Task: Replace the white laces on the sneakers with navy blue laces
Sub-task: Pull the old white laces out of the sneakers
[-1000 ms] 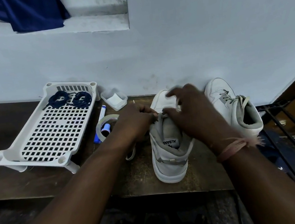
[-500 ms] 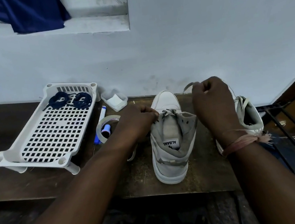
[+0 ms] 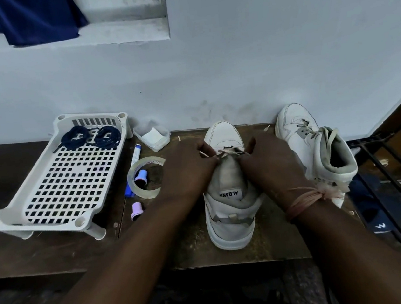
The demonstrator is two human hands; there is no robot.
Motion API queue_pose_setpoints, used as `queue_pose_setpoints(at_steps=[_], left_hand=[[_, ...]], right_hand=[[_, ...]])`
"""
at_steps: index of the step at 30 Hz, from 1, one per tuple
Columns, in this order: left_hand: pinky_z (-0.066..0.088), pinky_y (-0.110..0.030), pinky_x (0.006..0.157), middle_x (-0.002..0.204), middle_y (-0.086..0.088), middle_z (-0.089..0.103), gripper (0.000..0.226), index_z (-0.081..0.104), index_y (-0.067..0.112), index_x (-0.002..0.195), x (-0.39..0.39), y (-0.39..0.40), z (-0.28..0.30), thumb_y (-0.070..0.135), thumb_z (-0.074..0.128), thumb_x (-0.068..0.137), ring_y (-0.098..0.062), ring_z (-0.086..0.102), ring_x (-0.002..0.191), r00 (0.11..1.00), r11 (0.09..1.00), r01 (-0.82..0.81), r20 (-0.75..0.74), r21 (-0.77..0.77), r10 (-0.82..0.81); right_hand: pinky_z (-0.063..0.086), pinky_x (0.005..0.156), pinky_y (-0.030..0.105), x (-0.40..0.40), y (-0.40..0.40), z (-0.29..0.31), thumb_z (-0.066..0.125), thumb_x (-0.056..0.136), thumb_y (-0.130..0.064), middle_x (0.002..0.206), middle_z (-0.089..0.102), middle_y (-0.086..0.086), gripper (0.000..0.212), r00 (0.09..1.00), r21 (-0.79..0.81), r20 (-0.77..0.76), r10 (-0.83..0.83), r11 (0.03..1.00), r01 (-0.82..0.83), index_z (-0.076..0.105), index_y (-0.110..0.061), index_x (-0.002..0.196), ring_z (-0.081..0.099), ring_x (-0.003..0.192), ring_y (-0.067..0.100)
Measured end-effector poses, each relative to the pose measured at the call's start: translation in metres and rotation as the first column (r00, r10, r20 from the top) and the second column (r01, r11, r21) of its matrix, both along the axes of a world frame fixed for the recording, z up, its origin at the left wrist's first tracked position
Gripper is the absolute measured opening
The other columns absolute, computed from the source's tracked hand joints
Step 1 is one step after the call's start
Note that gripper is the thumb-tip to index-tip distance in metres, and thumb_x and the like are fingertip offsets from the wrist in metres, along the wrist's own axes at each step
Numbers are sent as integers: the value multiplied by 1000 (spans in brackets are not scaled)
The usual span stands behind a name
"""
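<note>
Pale blue wall rises behind a dark wooden table pushed against it, and a navy cloth hangs over a ledge at the upper left, cut off by the frame edge. At the left of the table stands a white perforated tray on short legs; two coiled navy blue laces lie at its far end, touching each other. Just right of the tray sits a small clear tub with a white piece inside. Nearer lies a blue-capped marker, partly hidden by a roll of clear tape; the printing on the roll's core is too small to read. A little purple cap lies near the tape.

The left hand pinches one end of the white lace at the lowest eyelets of the near sneaker, whose heel points toward the person. Its tongue carries a label reading "ALBANIA", seen upside down, with the last letter partly hidden. The right hand, with a pinkish thread tied round the wrist, pinches the other end of that lace; the fingertips of both hands are tucked behind the knuckles and hard to make out. Right of it stands the second sneaker, its white lace threaded and hanging loose over the collar, its heel partly hidden by the right wrist. Beyond the table edge a black metal railing crosses a dark slipper bearing a small white logo.
</note>
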State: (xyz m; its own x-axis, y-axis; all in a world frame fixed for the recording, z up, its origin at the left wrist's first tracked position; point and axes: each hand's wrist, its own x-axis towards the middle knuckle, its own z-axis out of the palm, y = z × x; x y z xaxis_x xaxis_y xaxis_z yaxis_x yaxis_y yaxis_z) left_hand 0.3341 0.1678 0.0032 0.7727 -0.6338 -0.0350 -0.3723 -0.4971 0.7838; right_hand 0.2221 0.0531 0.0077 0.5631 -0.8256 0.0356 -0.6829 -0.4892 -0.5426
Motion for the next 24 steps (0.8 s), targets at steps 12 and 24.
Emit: queue_pose_setpoints(at_steps=[12,24], left_hand=[[43,-32,84,107,5,61,46,70,35,110,7,-2,-7,7,68,74,-16,56,102,930,980,166,315,107,-191],[44,-35,81,97,7,62,9,76,31,94,-8,-15,-6,37,72,88,-18,56,99,822,967,211,510,143,-254]], right_hand=[[40,69,26,-13,-21,-6,74,81,-25,72,64,-8,20,999,219,42,-5,976,-4,63,-24,65,66,83,21],[38,69,24,-9,-12,1,74,84,-25,73,60,-5,17,998,216,68,4,976,-19,64,-23,71,63,83,20]])
